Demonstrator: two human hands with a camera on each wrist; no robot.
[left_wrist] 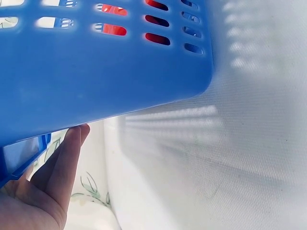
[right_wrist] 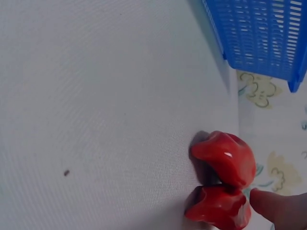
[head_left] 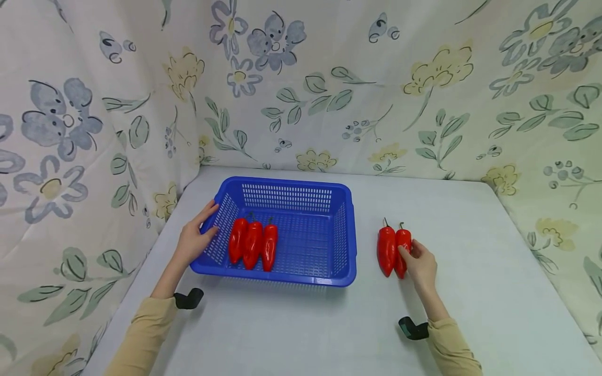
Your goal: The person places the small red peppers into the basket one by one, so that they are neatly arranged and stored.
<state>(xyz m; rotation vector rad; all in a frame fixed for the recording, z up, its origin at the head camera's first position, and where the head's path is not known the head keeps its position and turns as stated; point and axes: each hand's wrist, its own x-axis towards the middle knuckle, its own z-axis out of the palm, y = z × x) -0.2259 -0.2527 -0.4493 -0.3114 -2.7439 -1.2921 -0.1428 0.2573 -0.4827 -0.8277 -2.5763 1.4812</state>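
A blue plastic basket (head_left: 301,279) with slotted walls stands on the white table, with three long red peppers (head_left: 252,245) side by side in its left part. My left hand (head_left: 194,239) holds the basket's left rim; in the left wrist view its fingers (left_wrist: 72,158) reach the lower edge of the rim's solid band. To the right of the basket, two more red peppers lie together. My right hand (head_left: 422,265) pinches the right-hand one (head_left: 403,239), thumb on its left side. The other pepper (head_left: 386,250) touches it on the left. My right thumb (right_wrist: 280,208) shows in the right wrist view.
The white table (head_left: 291,334) is bounded at the back and sides by a floral cloth (head_left: 320,125). A black wrist strap piece (head_left: 189,298) juts from the left wrist, and another (head_left: 414,329) from the right.
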